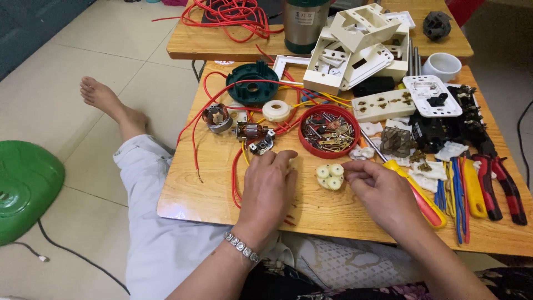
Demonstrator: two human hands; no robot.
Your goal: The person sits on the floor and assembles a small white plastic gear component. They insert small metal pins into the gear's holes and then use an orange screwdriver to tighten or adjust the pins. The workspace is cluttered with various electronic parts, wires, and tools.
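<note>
Head view. Cream gear cluster (330,176): a small plastic piece with three round pinions, lying flat on the wooden table (338,214) between your two hands. Your right hand (383,191) is the nearer; its curled fingertips (351,166) touch the cluster's right edge, so it lies just left of that grip. Nothing is yet lifted. Your left hand (267,189) rests palm down just left of the cluster, fingers loosely bent, holding nothing.

Around: motor armature (252,135) with copper winding, beyond your left hand. Red lid of screws and brass bits (328,131), directly beyond the cluster. Yellow-handled screwdriver (413,189), running diagonally under your right hand. Pliers (499,186) well to the right. Red wire (236,183) loops beneath your left hand.
</note>
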